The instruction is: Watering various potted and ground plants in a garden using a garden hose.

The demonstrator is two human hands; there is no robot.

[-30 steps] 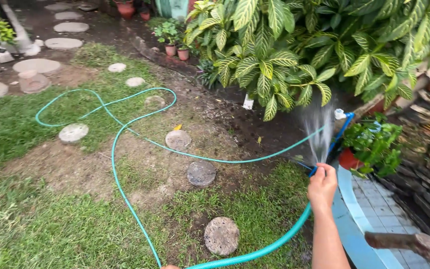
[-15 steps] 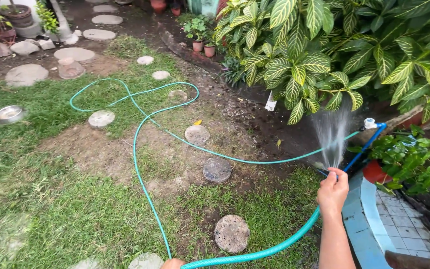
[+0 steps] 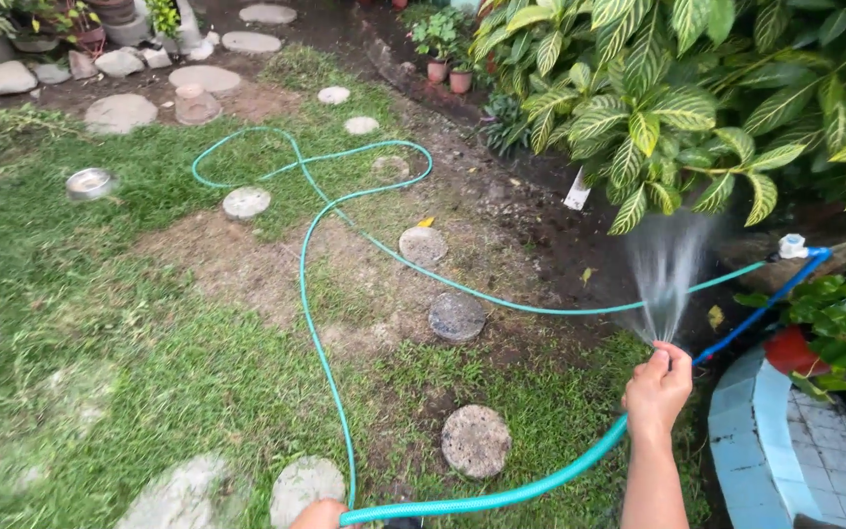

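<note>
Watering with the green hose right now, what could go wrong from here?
1. The green rubber hose lies in crossing loops on the grass; pulling it could kink it or catch a round concrete stepping stone.
2. The right hand pinches the hose end into a fan of water spray; a slipping thumb could send water astray.
3. The spray lands on dark bare soil, which may turn muddy and slippery.

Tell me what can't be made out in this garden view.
- Left hand: cut off by the head view's bottom edge; its grip on the hose is hidden.
- Hose end: covered by the right hand.
- Tap: too small for detail.
</note>
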